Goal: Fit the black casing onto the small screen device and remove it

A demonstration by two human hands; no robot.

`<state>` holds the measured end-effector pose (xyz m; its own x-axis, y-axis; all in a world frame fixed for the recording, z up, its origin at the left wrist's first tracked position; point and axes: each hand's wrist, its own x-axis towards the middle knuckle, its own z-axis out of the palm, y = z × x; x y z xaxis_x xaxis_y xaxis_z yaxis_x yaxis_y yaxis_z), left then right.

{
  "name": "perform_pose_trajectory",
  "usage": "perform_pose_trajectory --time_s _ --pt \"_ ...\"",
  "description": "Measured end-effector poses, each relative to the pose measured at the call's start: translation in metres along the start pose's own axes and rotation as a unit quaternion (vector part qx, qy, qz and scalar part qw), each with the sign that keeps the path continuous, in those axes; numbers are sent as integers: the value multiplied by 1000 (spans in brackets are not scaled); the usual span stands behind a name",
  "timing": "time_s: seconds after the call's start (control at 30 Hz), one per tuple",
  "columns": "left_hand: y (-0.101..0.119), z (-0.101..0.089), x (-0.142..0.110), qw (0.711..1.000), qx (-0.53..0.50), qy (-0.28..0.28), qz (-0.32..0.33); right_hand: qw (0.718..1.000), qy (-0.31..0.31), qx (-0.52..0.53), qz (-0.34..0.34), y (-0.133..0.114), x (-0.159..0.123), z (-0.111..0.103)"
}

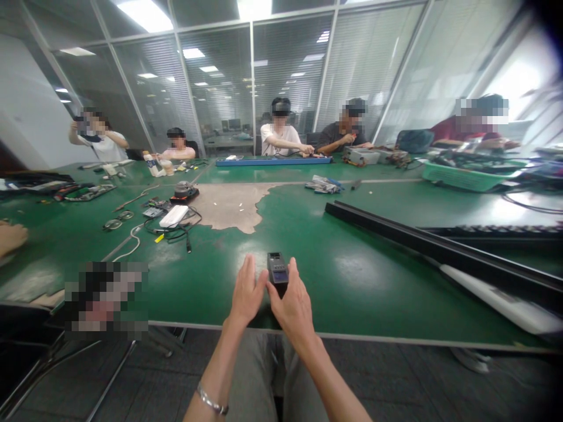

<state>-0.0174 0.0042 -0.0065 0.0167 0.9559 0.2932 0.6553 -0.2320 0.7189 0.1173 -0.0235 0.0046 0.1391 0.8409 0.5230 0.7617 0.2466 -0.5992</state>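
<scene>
A small black handheld device (277,271) with a bluish screen and a few buttons rests on the green table, near its front edge. To its left is my left hand (246,291), fingers stretched out and thumb toward the device, with nothing in it. My right hand (294,302) lies along the device's right side, its fingers extended and its thumb by the lower left corner. It covers the device's near end, and whether it touches the casing is hard to make out. Both hands look open.
Long black rails (396,228) and a white bar (497,296) lie at right. A white box with cables (174,216), glasses (118,220) and a brown torn patch (233,205) are ahead. Behind stand a blue bar (272,162) and green basket (466,178). Several people sit around.
</scene>
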Motion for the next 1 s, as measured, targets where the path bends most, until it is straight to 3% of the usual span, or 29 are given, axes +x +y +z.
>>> perform_pose_trajectory --time_s 0.33,0.53,0.7,0.83,1.0 --pt "-2 1 2 1000 0 2 5 998 -22 49 37 -7 10 -8" --pt "0 -1 2 999 31 -10 3 992 29 107 59 -16 30 -33" --pt "6 -3 0 995 95 -16 32 990 68 83 89 7 32 -46" --pt "8 -4 -1 992 114 -22 45 993 56 40 95 32 19 -41" --pt "12 -5 -1 991 120 -30 50 996 43 22 72 44 9 -31"
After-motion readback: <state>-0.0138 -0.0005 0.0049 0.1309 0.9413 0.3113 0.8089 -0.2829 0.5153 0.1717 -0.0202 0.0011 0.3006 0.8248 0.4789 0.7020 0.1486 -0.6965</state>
